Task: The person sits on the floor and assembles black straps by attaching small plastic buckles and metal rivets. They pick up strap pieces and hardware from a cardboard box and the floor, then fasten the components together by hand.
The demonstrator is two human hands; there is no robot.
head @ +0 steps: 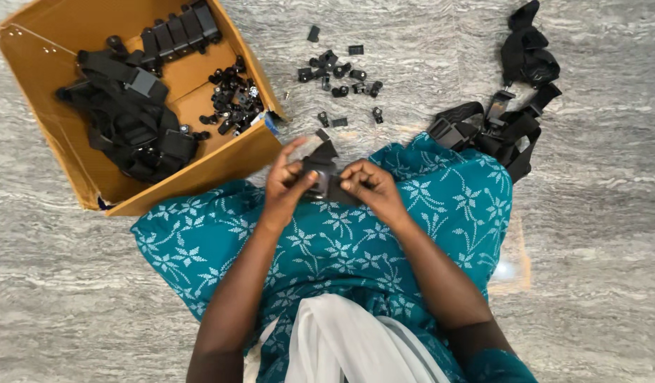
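Note:
My left hand (286, 183) and my right hand (370, 186) meet above my lap, both gripping one small black strap piece with a buckle (323, 170). The left fingers pinch its left end; the right fingers pinch its right side. Part of the piece is hidden behind my fingers. My lap is covered by teal cloth with a white flower pattern (341, 241).
An open cardboard box (221, 159) at upper left holds black strap harnesses (129, 117) and several small black parts (231, 99). Loose black clips (338, 74) lie on the grey marbled floor ahead. A pile of black straps (501, 124) lies at upper right.

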